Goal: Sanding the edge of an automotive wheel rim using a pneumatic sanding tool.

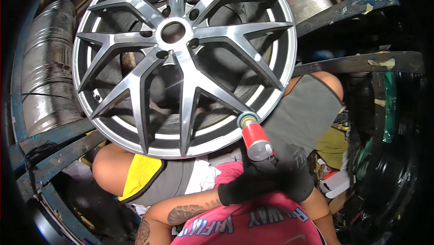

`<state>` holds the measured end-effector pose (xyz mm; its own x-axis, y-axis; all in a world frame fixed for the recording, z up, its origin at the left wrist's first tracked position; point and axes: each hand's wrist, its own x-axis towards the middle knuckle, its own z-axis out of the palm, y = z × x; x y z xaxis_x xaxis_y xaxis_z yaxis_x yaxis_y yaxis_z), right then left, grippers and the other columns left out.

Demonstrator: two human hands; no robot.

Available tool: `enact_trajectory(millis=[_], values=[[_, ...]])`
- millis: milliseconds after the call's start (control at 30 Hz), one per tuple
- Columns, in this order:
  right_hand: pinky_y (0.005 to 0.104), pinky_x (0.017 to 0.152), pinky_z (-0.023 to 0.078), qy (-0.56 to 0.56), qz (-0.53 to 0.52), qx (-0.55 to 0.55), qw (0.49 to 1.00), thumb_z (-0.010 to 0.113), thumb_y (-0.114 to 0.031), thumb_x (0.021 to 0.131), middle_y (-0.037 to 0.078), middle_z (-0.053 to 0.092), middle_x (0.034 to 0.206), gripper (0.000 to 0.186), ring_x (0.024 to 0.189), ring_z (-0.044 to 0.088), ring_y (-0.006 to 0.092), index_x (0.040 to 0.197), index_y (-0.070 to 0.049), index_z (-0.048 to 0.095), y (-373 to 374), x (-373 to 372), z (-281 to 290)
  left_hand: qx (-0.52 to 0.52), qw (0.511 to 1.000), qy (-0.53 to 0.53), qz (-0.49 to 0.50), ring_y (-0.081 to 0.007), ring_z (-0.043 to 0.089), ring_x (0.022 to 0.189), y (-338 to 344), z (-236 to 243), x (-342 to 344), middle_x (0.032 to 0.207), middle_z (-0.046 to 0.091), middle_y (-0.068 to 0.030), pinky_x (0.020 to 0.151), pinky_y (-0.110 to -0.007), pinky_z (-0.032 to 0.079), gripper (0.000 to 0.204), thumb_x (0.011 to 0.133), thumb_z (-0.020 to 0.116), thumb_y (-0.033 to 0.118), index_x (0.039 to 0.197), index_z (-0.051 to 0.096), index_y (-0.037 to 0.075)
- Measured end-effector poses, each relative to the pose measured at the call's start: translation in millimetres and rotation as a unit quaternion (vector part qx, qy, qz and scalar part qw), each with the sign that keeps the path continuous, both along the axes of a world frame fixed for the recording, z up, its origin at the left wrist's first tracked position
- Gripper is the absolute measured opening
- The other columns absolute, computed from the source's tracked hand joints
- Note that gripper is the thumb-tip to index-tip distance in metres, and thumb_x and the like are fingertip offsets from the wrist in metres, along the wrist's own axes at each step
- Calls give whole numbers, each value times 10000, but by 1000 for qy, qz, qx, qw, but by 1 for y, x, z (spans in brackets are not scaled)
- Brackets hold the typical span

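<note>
- A large silver multi-spoke alloy wheel rim (pixel 183 60) stands nearly face-on to the camera, resting across the person's bare knees.
- A small power tool with a red and silver cylindrical body (pixel 256 140) is at the lower right edge of the rim; its round teal-edged head (pixel 248 119) touches the rim's outer lip.
- Two black-gloved hands meet below the rim's lower right edge. The right hand (pixel 291 166) is clenched about the rear of the tool.
- The left hand (pixel 246 186), on a tattooed forearm (pixel 187 211), lies against the same tool end. Whether its grip is closed on the tool cannot be told; the gloves merge.
- A yellow cloth (pixel 140 175) lies on the thigh below the rim's lower left edge.
- Grey shorts (pixel 303 114) cover the leg just right of the rim.
- A pink shirt (pixel 262 220) shows below the hands.
- Worn blue metal bars (pixel 357 62) run right of the rim.
- A ribbed metal drum (pixel 45 69) stands left of it.
</note>
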<state>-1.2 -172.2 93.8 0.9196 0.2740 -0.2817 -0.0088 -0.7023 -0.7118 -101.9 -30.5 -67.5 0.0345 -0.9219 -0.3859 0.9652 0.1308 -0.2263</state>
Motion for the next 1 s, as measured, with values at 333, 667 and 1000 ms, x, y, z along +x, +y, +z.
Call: enact_trajectory(millis=[333,667,1000], values=[[483,662,481,-98,101,-39,989,745,-257,777,136,645,1007,376,820,636,382,1120,-124,671,-13,0,-9,84,886,-426,163,-204,639,1101,-8,64,46,1143,671,-92,976,-359,495,289,897,669,19,1185,643,29],[461,648,490,-69,62,-73,993,744,-206,765,109,649,979,361,821,646,340,1122,-242,706,-22,-15,-30,19,806,-577,128,-237,616,1178,-8,60,62,1246,629,-116,1007,-357,494,398,950,593,-11,1345,552,4],[441,719,549,-106,170,18,980,792,-204,771,206,695,985,439,874,691,384,1144,-11,663,-4,26,-14,189,796,-556,145,-194,629,1116,-7,72,48,1122,688,-83,963,-357,493,319,894,736,114,1197,650,61]])
